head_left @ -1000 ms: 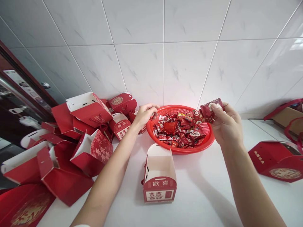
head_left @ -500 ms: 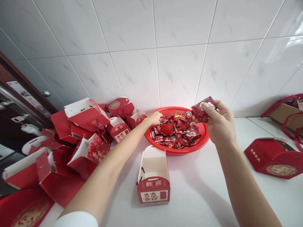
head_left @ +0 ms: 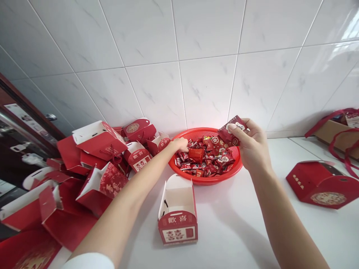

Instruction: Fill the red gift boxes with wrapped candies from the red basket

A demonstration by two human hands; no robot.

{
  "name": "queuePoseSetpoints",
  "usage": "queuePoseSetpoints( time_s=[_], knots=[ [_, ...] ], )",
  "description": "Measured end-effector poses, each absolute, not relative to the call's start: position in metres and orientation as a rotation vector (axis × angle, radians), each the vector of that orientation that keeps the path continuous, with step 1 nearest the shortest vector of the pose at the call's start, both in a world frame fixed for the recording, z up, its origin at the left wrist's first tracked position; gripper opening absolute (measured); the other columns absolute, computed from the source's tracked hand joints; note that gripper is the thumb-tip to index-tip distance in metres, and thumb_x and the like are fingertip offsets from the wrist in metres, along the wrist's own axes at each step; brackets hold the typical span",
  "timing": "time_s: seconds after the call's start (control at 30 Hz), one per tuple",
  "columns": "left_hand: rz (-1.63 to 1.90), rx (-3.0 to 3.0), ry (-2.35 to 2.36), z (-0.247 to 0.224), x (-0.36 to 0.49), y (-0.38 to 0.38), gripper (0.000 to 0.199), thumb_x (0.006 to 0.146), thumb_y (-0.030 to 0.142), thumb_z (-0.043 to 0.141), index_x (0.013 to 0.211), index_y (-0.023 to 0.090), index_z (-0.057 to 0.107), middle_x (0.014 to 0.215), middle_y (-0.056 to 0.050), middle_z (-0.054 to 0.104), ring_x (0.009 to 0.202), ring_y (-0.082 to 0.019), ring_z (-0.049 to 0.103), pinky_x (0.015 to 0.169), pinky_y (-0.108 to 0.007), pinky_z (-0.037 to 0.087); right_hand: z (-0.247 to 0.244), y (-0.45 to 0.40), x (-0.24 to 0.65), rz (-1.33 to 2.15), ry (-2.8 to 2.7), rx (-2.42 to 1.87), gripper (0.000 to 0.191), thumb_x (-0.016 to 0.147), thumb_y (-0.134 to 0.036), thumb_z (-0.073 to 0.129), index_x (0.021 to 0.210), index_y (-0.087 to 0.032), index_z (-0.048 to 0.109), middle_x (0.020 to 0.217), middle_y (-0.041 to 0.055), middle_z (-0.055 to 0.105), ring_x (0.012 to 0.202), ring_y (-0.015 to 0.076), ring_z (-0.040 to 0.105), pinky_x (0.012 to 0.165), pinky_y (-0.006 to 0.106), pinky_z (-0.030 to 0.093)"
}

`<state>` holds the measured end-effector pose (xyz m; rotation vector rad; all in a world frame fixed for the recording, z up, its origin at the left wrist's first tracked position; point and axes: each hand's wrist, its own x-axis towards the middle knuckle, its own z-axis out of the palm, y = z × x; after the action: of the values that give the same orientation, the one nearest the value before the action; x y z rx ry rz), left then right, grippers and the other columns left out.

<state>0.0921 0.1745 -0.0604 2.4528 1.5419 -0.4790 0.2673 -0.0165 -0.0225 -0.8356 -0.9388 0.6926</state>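
Observation:
Between the thumb and fingers of my right hand (head_left: 252, 140) are dark red candy packets (head_left: 229, 130), held above the right side of a red plastic basket (head_left: 206, 182). Wrapped candies (head_left: 209, 164) in red wrappers fill the basket. At its left rim my left hand (head_left: 180, 144) reaches in with fingers curled down among the candies; whatever they pinch is hidden. In front of the basket stands an open-topped red and white gift box (head_left: 178, 228), its white inside showing and a dark cord at its left wall.
Many open red boxes (head_left: 98, 144) are heaped at the left. A closed red box (head_left: 322, 185) sits at the right, with a cardboard box (head_left: 335, 134) and red ribbon behind it. A tiled wall (head_left: 207, 82) rises behind the white counter (head_left: 224, 231).
The view has shifted slightly, so most things appear a little further left. My left hand has moved slightly deeper among the candies. My right hand keeps hold of the packets.

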Motion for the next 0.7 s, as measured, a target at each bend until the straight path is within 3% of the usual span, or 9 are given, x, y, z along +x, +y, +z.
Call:
queuePoseSetpoints(
  time_s=[0.3, 0.4, 0.47, 0.57, 0.7],
  knots=[
    [-0.526, 2.189, 1.33, -0.062, 0.084, 0.172, 0.037, 0.101, 0.038, 0.066, 0.131, 0.017, 0.063, 0.132, -0.011, 0.065, 0.112, -0.026, 0.067, 0.094, -0.047, 0.06, -0.021, -0.018, 0.264, 0.686, -0.972, -0.857, 0.028, 0.074, -0.043, 0.086, 0.085, -0.024, 0.068, 0.068, -0.0022, 0.069, 0.061, 0.0169, 0.066, 0.059, 0.032, 0.057],
    [-0.393, 2.136, 1.245, -0.063, 0.079, 0.171, 0.027, 0.092, 0.034, 0.077, 0.109, 0.014, 0.073, 0.109, -0.007, 0.073, 0.09, -0.02, 0.068, 0.078, -0.033, 0.059, -0.021, -0.018, 0.263, 0.687, -0.985, -0.86, 0.028, 0.075, -0.042, 0.085, 0.086, -0.024, 0.068, 0.068, -0.0021, 0.069, 0.061, 0.0167, 0.066, 0.06, 0.032, 0.057],
    [-0.263, 2.08, 1.177, -0.062, 0.075, 0.167, 0.024, 0.079, 0.035, 0.087, 0.086, 0.015, 0.077, 0.083, -0.002, 0.072, 0.067, -0.014, 0.059, 0.061, -0.025, 0.047, -0.021, -0.017, 0.262, 0.695, -0.987, -0.859, 0.027, 0.074, -0.042, 0.086, 0.085, -0.024, 0.068, 0.068, -0.0021, 0.069, 0.06, 0.0161, 0.065, 0.059, 0.031, 0.056],
    [-0.057, 1.969, 1.08, -0.06, 0.069, 0.16, 0.037, 0.07, 0.052, 0.088, 0.069, 0.017, 0.075, 0.067, 0.001, 0.066, 0.053, -0.01, 0.044, 0.05, -0.025, 0.034, -0.022, -0.017, 0.262, 0.699, -0.983, -0.86, 0.027, 0.073, -0.041, 0.087, 0.084, -0.024, 0.069, 0.068, -0.0019, 0.07, 0.061, 0.0158, 0.065, 0.059, 0.031, 0.056],
    [0.132, 1.804, 1.009, -0.054, 0.062, 0.151, 0.056, 0.075, 0.072, 0.075, 0.079, 0.016, 0.076, 0.072, -0.004, 0.07, 0.054, -0.011, 0.049, 0.053, -0.025, 0.04, -0.024, -0.015, 0.262, 0.697, -0.974, -0.874, 0.027, 0.073, -0.042, 0.087, 0.085, -0.025, 0.07, 0.069, -0.0018, 0.071, 0.063, 0.0172, 0.067, 0.061, 0.032, 0.058]
  ],
)
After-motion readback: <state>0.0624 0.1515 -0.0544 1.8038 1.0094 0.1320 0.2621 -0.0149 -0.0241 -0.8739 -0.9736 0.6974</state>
